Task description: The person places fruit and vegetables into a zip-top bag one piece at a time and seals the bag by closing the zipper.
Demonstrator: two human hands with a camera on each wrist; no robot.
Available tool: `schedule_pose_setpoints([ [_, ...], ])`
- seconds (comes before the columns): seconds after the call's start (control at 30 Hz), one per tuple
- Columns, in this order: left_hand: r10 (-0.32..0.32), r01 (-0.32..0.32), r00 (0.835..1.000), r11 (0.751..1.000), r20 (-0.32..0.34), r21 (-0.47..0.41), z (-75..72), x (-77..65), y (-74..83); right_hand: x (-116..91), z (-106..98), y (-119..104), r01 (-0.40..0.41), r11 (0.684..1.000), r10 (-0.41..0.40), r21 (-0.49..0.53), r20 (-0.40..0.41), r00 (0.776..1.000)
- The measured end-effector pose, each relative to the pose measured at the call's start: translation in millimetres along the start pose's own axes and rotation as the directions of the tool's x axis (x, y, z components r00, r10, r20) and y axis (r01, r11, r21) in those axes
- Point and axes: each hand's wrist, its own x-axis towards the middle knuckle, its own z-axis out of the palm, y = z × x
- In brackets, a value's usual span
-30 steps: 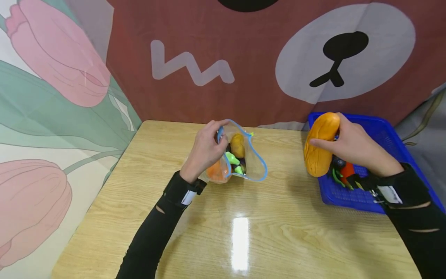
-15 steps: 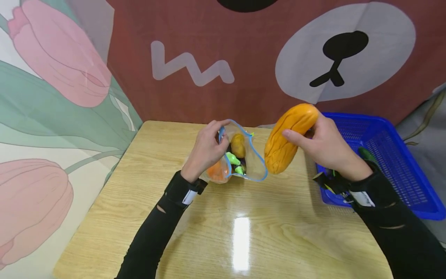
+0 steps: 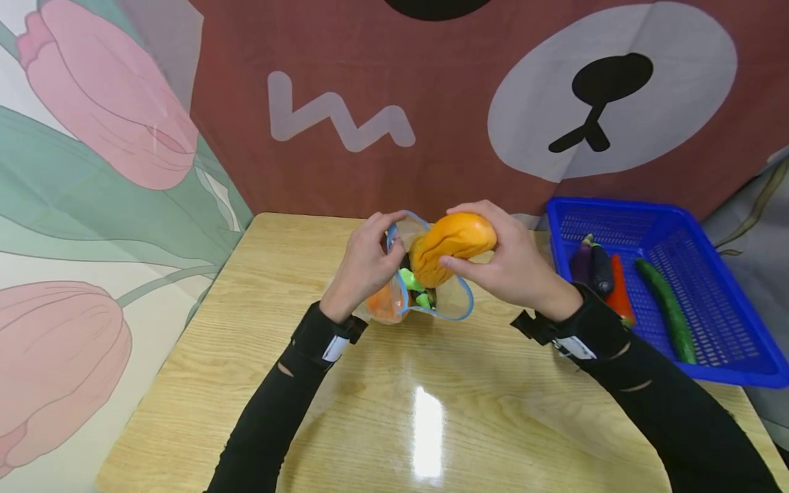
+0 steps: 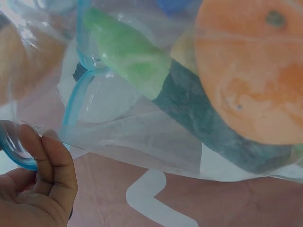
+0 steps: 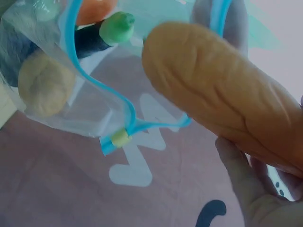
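Note:
My left hand [image 3: 366, 263] pinches the blue-edged mouth of a clear zip bag [image 3: 455, 301], seen close up beside the left hand's fingers [image 4: 59, 170] in the left wrist view. Through the plastic show a round orange thing [image 4: 255, 71], a dark eggplant with a green cap [image 4: 184, 104] and a potato [image 5: 46, 82]. My right hand [image 3: 520, 263] grips a long, ridged orange squash [image 3: 459, 239] by one end. Its free end is tilted down over the bag's spread mouth, covering part of the contents; in the head view I cannot tell how deep it reaches.
To the right, a blue basket [image 3: 733, 308] holds a cucumber [image 3: 668, 308], a red-orange carrot-like piece [image 3: 619, 291] and dark eggplants [image 3: 600, 270]. The wooden table [image 3: 345, 424] ends at a brown printed cloth [image 3: 444, 178] behind.
My right hand has carried the squash left from above the basket to the bag's mouth, tilting it flatter. The left hand and the bag stay in place.

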Motion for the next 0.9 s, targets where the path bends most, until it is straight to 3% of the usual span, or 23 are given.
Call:
schedule_pose_setpoints([
  [0.23, 0.005, -0.005, 1.0, 1.0, -0.002, -0.003, -0.8, 0.3, 0.2, 4, 16, 13, 0.171, 0.985, -0.168, -0.04, 0.068, 0.984],
  [0.53, 0.017, -0.017, 1.0, 1.0, -0.013, 0.002, -1.9, 0.3, 0.2, 7, 32, 33, 0.357, 0.919, -0.318, -0.169, 0.223, 0.922],
  [0.63, 0.017, -0.017, 1.0, 1.0, -0.011, 0.006, -2.4, 0.2, 0.5, 8, 35, 37, 0.421, 0.874, -0.353, -0.244, 0.278, 0.894],
  [0.77, 0.013, -0.013, 1.0, 1.0, -0.014, 0.012, -3.0, 0.3, 0.7, 8, 40, 39, 0.493, 0.781, -0.372, -0.383, 0.35, 0.86],
  [0.9, 0.013, -0.012, 1.0, 1.0, -0.022, 0.011, -3.5, 0.9, 1.2, 8, 44, 40, 0.529, 0.703, -0.358, -0.476, 0.406, 0.841],
])
